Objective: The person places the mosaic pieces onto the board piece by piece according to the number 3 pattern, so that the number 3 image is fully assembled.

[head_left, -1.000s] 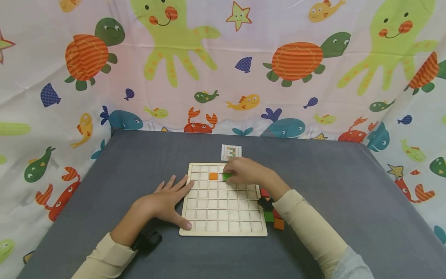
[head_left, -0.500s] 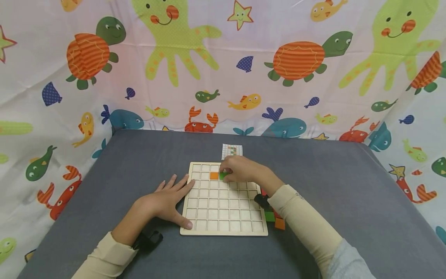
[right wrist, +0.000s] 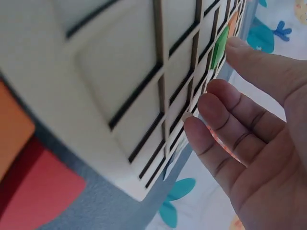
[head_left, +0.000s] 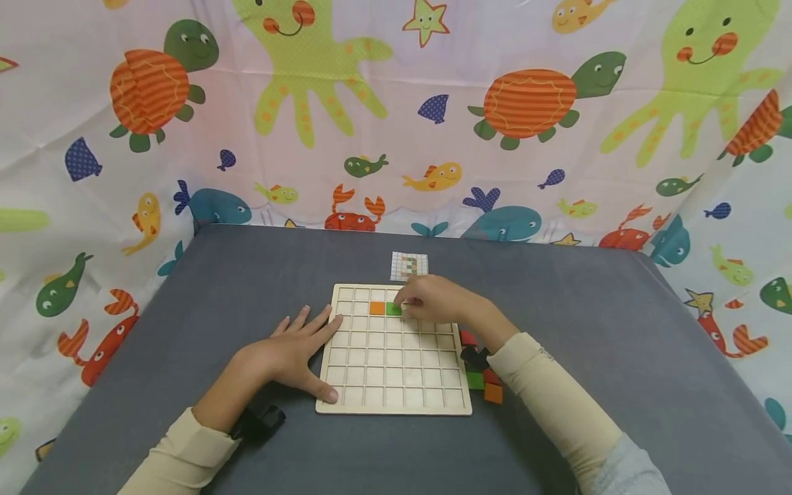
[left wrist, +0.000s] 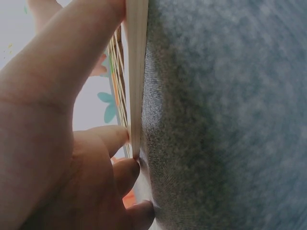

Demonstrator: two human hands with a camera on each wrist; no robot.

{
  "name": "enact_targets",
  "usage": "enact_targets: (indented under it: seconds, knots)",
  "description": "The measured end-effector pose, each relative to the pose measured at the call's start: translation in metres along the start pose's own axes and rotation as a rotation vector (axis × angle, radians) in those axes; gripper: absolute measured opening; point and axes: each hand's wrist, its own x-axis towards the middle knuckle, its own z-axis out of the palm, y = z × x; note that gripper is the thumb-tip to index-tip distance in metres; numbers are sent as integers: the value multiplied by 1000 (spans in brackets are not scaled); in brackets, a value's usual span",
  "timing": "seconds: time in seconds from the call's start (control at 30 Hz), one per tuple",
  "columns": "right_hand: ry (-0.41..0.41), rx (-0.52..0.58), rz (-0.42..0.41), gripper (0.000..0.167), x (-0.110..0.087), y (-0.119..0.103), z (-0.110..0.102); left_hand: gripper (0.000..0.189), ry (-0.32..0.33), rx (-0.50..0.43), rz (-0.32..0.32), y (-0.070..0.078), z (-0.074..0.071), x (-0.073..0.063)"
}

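Note:
A light wooden grid board [head_left: 383, 377] lies on the grey table. An orange square tile [head_left: 377, 308] sits in a cell of its second row from the back, and a green tile [head_left: 392, 309] lies flat in the cell to its right. My left hand [head_left: 286, 356] spreads over the board's left edge, thumb near the front corner and fingertips on the rim. My right hand [head_left: 436, 300] is at the green tile's right side. In the right wrist view the thumb [right wrist: 261, 67] is right at the green tile, the other fingers loosely bent above the board.
Behind the board lies a small card [head_left: 409, 265] printed with a coloured grid. Several loose tiles lie at the board's right side: a red tile [head_left: 467, 337], a green one [head_left: 475, 380] and an orange one [head_left: 493, 393] among them. A sea-animal cloth [head_left: 396, 137] hangs around the table.
My right hand has carried the green tile left into the cell beside the orange one, then eased off it slightly to the right. The left hand has stayed on the board's edge.

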Motion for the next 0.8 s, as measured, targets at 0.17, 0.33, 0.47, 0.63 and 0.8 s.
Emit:
enact_targets:
  seconds: [0.17, 0.33, 0.47, 0.63, 0.8]
  knots:
    - [-33, -58, -20, 30, -2, -9, 4, 131, -6, -4, 4, 5, -4, -4]
    - [-21, -92, 15, 33, -15, -13, 3, 130, -12, -14, 6, 6, -4, -6]
    - [8, -76, 102, 24, -38, -9, 1, 132, -12, -17, 9, 3, -2, -4]
    - [35, -59, 157, 5, -71, -1, -4, 139, 2, 6, -10, -8, 5, 4]
    - [8, -37, 197, 11, -95, 5, -6, 140, 12, -17, 16, -10, 7, 5]
